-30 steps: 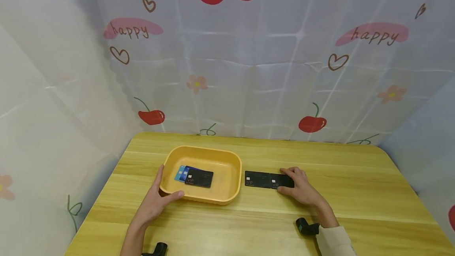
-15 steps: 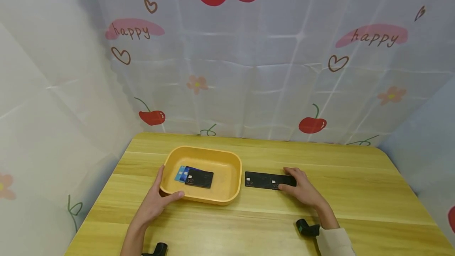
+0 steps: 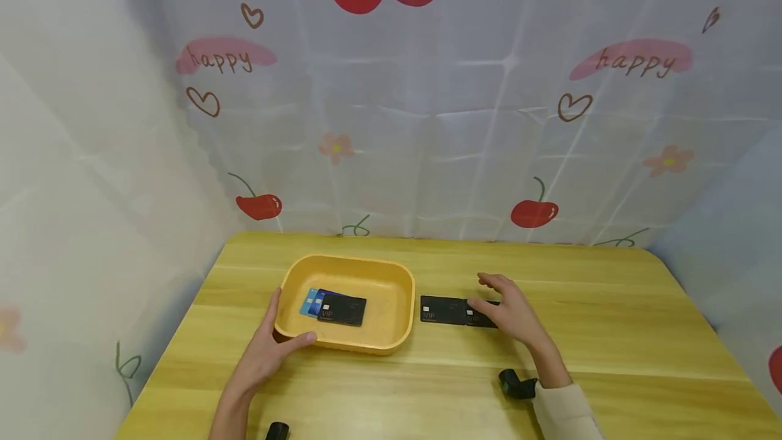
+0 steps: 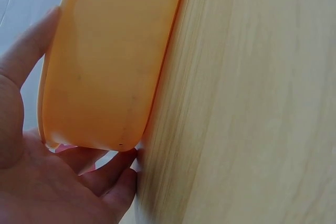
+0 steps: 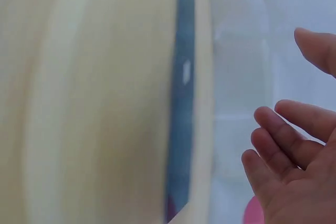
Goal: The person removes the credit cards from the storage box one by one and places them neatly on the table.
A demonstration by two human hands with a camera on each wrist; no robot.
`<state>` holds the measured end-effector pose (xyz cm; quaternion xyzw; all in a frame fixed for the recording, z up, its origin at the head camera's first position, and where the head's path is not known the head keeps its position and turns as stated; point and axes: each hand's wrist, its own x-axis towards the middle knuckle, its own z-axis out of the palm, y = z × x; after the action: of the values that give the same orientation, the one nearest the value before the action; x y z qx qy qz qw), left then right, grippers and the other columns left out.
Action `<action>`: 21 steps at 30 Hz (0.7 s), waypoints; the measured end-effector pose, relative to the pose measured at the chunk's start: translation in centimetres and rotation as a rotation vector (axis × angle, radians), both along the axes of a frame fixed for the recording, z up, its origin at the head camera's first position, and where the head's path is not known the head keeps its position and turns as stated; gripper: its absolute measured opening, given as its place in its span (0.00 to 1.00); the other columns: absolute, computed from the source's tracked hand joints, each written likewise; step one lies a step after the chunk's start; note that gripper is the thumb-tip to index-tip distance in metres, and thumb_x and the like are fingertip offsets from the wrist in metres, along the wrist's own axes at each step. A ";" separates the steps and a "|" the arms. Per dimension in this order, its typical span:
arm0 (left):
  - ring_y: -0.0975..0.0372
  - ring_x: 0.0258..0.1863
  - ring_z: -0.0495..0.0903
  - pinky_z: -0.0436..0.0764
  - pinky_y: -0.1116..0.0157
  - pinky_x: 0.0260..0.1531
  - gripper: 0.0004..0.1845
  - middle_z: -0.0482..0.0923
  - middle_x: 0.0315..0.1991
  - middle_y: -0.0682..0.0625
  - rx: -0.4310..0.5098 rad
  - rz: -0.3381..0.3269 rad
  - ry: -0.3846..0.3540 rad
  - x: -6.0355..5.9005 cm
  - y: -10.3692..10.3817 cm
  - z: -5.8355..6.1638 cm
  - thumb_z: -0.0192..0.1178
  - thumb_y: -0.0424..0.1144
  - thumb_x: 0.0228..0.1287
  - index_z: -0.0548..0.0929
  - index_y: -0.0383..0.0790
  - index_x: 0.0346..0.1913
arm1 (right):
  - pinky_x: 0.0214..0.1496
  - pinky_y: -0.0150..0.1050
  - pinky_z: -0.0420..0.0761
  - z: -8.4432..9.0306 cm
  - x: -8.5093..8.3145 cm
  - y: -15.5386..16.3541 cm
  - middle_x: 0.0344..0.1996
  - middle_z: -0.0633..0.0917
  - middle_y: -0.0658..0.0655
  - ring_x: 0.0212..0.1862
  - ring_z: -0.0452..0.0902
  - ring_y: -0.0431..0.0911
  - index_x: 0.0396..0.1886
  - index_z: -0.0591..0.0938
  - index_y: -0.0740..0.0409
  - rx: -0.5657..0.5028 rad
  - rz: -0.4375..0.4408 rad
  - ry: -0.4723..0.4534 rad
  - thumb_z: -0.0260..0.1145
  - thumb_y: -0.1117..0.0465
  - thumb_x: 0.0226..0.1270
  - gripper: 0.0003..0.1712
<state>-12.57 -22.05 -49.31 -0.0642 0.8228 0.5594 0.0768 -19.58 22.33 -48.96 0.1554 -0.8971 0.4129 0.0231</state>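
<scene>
A yellow tray (image 3: 400,321) sits left of centre on the wooden table and holds a black VIP card (image 3: 342,309) lying over blue cards (image 3: 310,301). My left hand (image 3: 265,348) grips the tray's front-left corner, thumb along the left wall and fingers on the front wall. The left wrist view shows the tray (image 4: 105,61) cupped by that hand (image 4: 52,182). Two black cards lie end to end right of the tray, the left one (image 3: 442,309) bare. My right hand (image 3: 510,311) hovers over the right card (image 3: 479,320), fingers relaxed and empty. The right wrist view shows the same loose, empty fingers (image 5: 283,150).
The wooden table (image 3: 611,331) has rounded corners and is closed in on three sides by a white cloth printed with cherries and "happy". Black wrist mounts (image 3: 516,386) sit near the front edge.
My right hand has lifted off the right black card and its fingers have spread. The left hand, tray and cards have stayed put.
</scene>
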 end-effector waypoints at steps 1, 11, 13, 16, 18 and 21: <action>0.44 0.76 0.38 0.45 0.40 0.69 0.64 0.33 0.79 0.38 0.002 0.003 -0.006 0.1 0.0 -0.1 0.73 0.50 0.57 0.31 0.55 0.79 | 0.56 0.64 0.72 0.2 0.0 -0.3 0.57 0.77 0.69 0.59 0.70 0.66 0.66 0.71 0.73 0.002 0.005 0.015 0.69 0.54 0.67 0.36; 0.44 0.76 0.40 0.46 0.41 0.70 0.63 0.34 0.79 0.38 0.021 -0.001 0.007 0.1 0.1 -0.1 0.72 0.49 0.58 0.32 0.54 0.79 | 0.58 0.60 0.73 1.1 0.5 -2.0 0.56 0.77 0.69 0.57 0.72 0.64 0.65 0.73 0.72 -0.083 0.033 0.027 0.70 0.58 0.66 0.34; 0.44 0.76 0.40 0.45 0.41 0.69 0.63 0.34 0.79 0.38 0.014 -0.003 0.002 0.1 0.0 0.0 0.72 0.49 0.58 0.31 0.54 0.79 | 0.58 0.59 0.74 1.2 0.6 -2.5 0.55 0.77 0.69 0.56 0.73 0.64 0.65 0.73 0.72 -0.102 0.037 0.024 0.71 0.58 0.65 0.33; 0.44 0.76 0.39 0.45 0.41 0.70 0.63 0.33 0.79 0.38 0.010 -0.003 0.000 0.1 -0.1 0.0 0.72 0.50 0.59 0.31 0.55 0.79 | 0.58 0.56 0.75 1.5 0.9 -3.2 0.54 0.78 0.68 0.55 0.75 0.63 0.65 0.73 0.70 -0.118 0.049 0.023 0.71 0.58 0.65 0.34; 0.44 0.76 0.39 0.45 0.41 0.70 0.63 0.33 0.79 0.38 0.013 -0.004 0.003 0.1 -0.1 0.0 0.72 0.49 0.59 0.30 0.55 0.79 | 0.57 0.54 0.76 1.9 1.0 -3.6 0.54 0.79 0.68 0.54 0.75 0.62 0.66 0.73 0.69 -0.126 0.066 0.026 0.72 0.58 0.65 0.34; 0.44 0.76 0.40 0.45 0.42 0.70 0.63 0.33 0.79 0.38 0.019 -0.006 0.004 0.1 0.0 -0.1 0.72 0.49 0.59 0.30 0.55 0.79 | 0.57 0.53 0.77 2.3 1.1 -4.0 0.53 0.80 0.66 0.54 0.76 0.61 0.66 0.73 0.68 -0.131 0.091 0.030 0.71 0.57 0.65 0.33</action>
<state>-12.49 -22.03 -49.44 -0.0599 0.8179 0.5669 0.0777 -18.44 18.31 -46.62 0.2006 -0.8596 0.4691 0.0280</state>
